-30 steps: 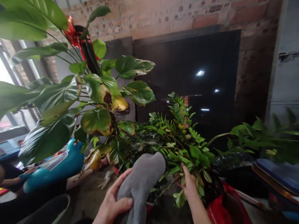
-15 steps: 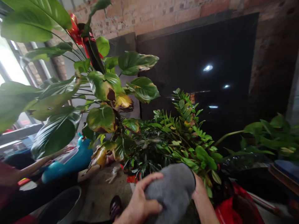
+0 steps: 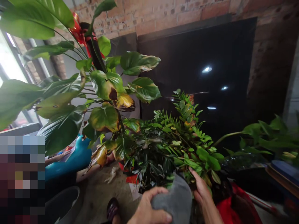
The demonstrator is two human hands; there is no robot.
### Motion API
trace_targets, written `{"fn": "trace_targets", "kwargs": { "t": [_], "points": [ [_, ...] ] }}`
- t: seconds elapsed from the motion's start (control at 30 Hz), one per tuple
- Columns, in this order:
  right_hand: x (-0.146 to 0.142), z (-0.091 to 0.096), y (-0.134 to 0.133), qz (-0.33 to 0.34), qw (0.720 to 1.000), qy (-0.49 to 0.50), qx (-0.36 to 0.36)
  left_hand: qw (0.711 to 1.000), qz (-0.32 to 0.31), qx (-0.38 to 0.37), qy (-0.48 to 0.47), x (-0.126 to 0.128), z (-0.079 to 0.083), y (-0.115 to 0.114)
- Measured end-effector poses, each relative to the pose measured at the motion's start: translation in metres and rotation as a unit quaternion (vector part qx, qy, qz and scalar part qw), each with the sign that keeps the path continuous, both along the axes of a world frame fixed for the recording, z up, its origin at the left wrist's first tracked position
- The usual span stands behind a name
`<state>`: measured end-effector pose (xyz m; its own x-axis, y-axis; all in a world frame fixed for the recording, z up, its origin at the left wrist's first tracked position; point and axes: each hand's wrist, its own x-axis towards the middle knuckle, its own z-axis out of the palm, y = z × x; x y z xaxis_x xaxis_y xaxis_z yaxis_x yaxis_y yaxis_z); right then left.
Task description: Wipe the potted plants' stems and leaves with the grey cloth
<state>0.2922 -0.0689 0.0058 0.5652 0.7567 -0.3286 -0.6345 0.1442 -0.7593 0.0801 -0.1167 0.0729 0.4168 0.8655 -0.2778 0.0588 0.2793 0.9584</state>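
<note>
Grey soft cloth (image 3: 174, 199) sits bunched just below the small-leaved green bushy plant (image 3: 173, 140), its top edge touching the lowest leaves. Your left hand (image 3: 149, 210) curls over the cloth's left side, fingers and thumb clamped on it. Your right hand (image 3: 201, 190) lies against its right side, fingers straight and close together, tips among the plant's lower leaves; whether they pinch one I cannot tell. Left of that plant stands a tall broad-leaved plant with yellowing leaves (image 3: 104, 90).
</note>
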Motion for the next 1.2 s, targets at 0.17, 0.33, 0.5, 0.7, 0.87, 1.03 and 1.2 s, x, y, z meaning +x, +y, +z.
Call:
{"fn": "trace_targets", "kwargs": {
  "t": [0.17,0.33,0.5,0.7,0.87,1.03,1.2],
  "points": [
    [-0.002,0.007,-0.004,-0.006,0.998,0.033,-0.054,0.963,0.173,0.149,-0.144,-0.011,0.096,0.034],
    [-0.008,0.012,-0.004,-0.003,0.998,0.038,-0.047,0.973,0.155,0.106,-0.136,0.002,0.067,0.047],
    [-0.005,0.006,-0.002,0.002,0.998,0.037,-0.042,0.999,0.037,-0.014,-0.011,0.000,0.003,0.008],
    [-0.004,0.004,-0.001,-0.018,0.997,0.040,-0.062,0.971,0.134,0.158,-0.118,-0.002,0.090,0.040],
    [-0.007,0.004,-0.001,0.003,0.998,0.054,-0.034,0.966,0.193,0.147,-0.093,0.011,0.067,0.061],
    [-0.005,-0.001,-0.003,0.013,0.998,0.053,-0.030,0.994,0.081,0.034,-0.064,0.000,0.023,0.025],
    [-0.004,-0.004,-0.001,-0.018,0.999,0.042,-0.013,0.960,0.166,0.204,-0.100,-0.008,0.088,0.045]
  ]
}}
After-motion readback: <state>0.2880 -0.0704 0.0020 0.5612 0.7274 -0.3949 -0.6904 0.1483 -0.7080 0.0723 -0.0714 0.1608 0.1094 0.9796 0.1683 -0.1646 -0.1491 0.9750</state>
